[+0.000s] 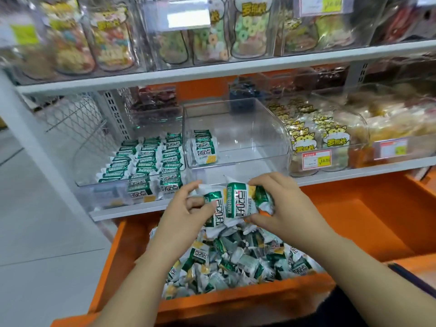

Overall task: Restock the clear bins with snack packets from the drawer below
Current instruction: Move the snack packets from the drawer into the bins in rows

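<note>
Holding a few green-and-white foil snack packets [236, 205] above the open orange drawer [354, 223], the left hand [186, 208] and right hand [283, 204] each pinch an end; squaring them upright would suit the nearly empty clear plastic bin [250, 128].

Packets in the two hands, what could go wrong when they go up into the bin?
The left hand and right hand squeeze several held packets together, so one might slip down into the orange drawer. The clear bin holds only one small stack at its left wall; a careless push could topple it.
</note>
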Motion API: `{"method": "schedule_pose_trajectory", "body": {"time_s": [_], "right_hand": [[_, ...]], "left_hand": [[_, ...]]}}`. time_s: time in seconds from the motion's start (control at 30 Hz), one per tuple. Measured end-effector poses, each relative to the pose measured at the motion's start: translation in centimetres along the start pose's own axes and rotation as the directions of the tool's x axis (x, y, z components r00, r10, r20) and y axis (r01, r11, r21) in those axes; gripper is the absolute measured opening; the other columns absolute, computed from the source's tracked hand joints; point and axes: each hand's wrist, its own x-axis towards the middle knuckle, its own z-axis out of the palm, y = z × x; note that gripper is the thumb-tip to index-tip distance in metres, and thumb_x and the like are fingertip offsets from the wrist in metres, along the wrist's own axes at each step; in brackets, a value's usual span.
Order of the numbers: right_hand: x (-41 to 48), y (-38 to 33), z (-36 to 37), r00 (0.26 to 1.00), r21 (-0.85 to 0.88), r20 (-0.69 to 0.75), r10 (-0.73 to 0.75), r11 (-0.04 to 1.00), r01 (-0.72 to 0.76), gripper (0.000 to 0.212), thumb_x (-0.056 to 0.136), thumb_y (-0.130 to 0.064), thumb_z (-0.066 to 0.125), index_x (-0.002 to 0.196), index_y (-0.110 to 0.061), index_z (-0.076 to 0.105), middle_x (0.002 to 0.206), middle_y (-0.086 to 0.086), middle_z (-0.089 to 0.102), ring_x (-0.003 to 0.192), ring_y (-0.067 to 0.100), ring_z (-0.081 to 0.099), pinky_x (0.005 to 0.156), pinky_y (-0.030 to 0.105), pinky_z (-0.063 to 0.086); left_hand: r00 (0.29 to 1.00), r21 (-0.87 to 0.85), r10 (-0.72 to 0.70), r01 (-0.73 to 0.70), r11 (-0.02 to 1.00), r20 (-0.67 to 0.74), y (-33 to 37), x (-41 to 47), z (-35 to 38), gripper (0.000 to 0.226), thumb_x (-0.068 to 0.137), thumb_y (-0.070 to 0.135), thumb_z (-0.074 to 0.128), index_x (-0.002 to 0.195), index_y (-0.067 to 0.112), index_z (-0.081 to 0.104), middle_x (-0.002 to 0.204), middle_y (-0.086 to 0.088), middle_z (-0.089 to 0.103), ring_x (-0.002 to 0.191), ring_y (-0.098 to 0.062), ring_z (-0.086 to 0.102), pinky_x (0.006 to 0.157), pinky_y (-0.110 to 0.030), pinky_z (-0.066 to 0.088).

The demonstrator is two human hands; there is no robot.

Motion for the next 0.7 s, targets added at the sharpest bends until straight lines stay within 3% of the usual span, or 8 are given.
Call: {"method": "schedule_pose_trajectory", "body": {"time_s": [0.07,0.17,0.23,0.33,0.4,0.5,0.63,0.7], "right_hand": [[0.0,-0.2,0.5,1.0,0.022,0.001,0.004,1.0,-0.004,0.061,0.079,-0.041,0.073,0.132,-0.034,0.044,0.13,-0.015,0.042,0.12,0.007,0.034,0.091,0.021,0.036],[0.5,-0.7,1.0,1.0,0.052,-0.023,-0.001,0.999,0.002,0.061,0.077,-0.043,0.074,0.13,-0.035,0.045,0.128,-0.017,0.043,0.117,0.005,0.034,0.09,0.021,0.037],[0.8,-0.8,1.2,0.999,0.056,-0.037,0.001,0.998,0.001,0.062,0.076,-0.045,0.074,0.13,-0.035,0.045,0.128,-0.017,0.043,0.117,0.004,0.035,0.09,0.021,0.038],[1.2,-0.5,1.5,0.998,0.07,-0.055,0.0,0.998,0.004,0.063,0.074,-0.047,0.075,0.129,-0.035,0.047,0.126,-0.017,0.044,0.115,0.004,0.037,0.089,0.021,0.038],[1.3,-0.4,1.8,0.997,0.086,-0.075,-0.006,0.996,0.013,0.062,0.073,-0.046,0.075,0.128,-0.034,0.049,0.124,-0.017,0.046,0.113,0.005,0.038,0.087,0.022,0.039],[1.4,-0.4,2.1,0.996,0.104,-0.081,-0.027,0.994,0.036,0.059,0.074,-0.042,0.076,0.127,-0.035,0.05,0.122,-0.019,0.046,0.111,0.005,0.039,0.086,0.02,0.038],[1.7,-0.3,1.6,0.999,0.275,-0.009,0.035,0.961,-0.031,0.06,0.074,-0.034,0.079,0.126,-0.039,0.048,0.116,-0.024,0.045,0.111,0.0,0.044,0.094,0.018,0.04],[1.7,-0.2,1.0,0.994,0.409,0.026,0.102,0.907,-0.104,0.054,0.077,-0.027,0.078,0.118,-0.043,0.046,0.115,-0.021,0.049,0.102,-0.003,0.054,0.084,0.014,0.049]], "left_hand": [[1.0,-0.058,-0.018,0.018,0.998,-0.009,0.0,0.1,0.5,0.038,0.089,0.024,0.064,0.123,0.029,0.045,0.097,0.008,0.066,0.068,0.016,0.058,0.056,0.0,0.041],[0.996,-0.209,-0.078,0.069,0.975,-0.032,-0.4,0.5,1.4,0.035,0.09,0.021,0.062,0.123,0.014,0.054,0.102,0.003,0.067,0.079,0.007,0.062,0.06,-0.008,0.045],[0.992,-0.313,-0.126,0.11,0.943,-0.03,-0.6,0.7,1.6,0.036,0.09,0.024,0.061,0.124,0.014,0.056,0.105,0.002,0.068,0.086,-0.002,0.065,0.067,-0.018,0.049],[0.991,-0.354,-0.132,0.128,0.927,0.013,-0.7,0.8,1.7,0.065,0.073,0.049,0.066,0.129,0.018,0.053,0.119,0.002,0.064,0.103,-0.01,0.064,0.085,-0.034,0.055],[0.998,-0.234,-0.058,0.058,0.97,0.009,-0.4,0.6,1.9,0.086,0.056,0.058,0.069,0.133,0.028,0.046,0.124,0.014,0.056,0.105,0.007,0.057,0.088,-0.023,0.052],[0.998,-0.105,0.019,-0.025,0.994,-0.058,-0.1,0.4,2.3,0.075,0.071,0.043,0.072,0.137,0.032,0.038,0.108,0.028,0.05,0.086,0.024,0.052,0.067,-0.003,0.044],[0.992,-0.06,-0.004,-0.004,0.998,-0.124,0.1,0.9,1.8,0.067,0.083,0.029,0.069,0.141,0.029,0.036,0.101,0.032,0.039,0.075,0.029,0.047,0.056,0.001,0.04],[0.988,-0.061,-0.009,-0.001,0.998,-0.157,0.2,1.1,1.1,0.067,0.084,0.029,0.069,0.141,0.03,0.035,0.106,0.027,0.044,0.074,0.028,0.047,0.06,-0.001,0.039]]}}
